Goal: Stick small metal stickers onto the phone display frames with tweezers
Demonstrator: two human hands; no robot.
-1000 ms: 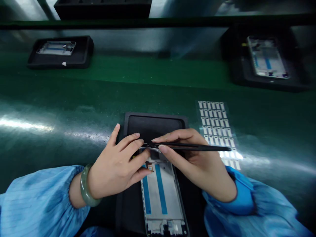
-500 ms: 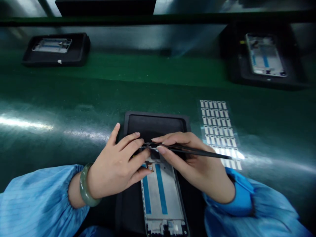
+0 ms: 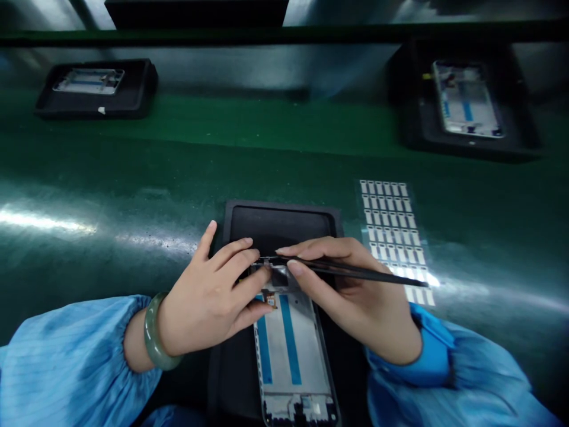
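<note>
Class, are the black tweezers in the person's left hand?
No, the right hand pinches the black tweezers; the left hand rests on the phone frame.

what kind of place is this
Probably an electronics factory's phone assembly line: phone frames in black trays on a green bench, a sheet of small labels, fine tweezers, a blue smock sleeve.

No writing can be read anywhere in this view. The small white labels (image 3: 391,225) set in rows on a clear sheet to the right are too small to show any legible marks, and the phone frame (image 3: 288,350) in the near black tray (image 3: 280,222) shows no readable print.
</note>
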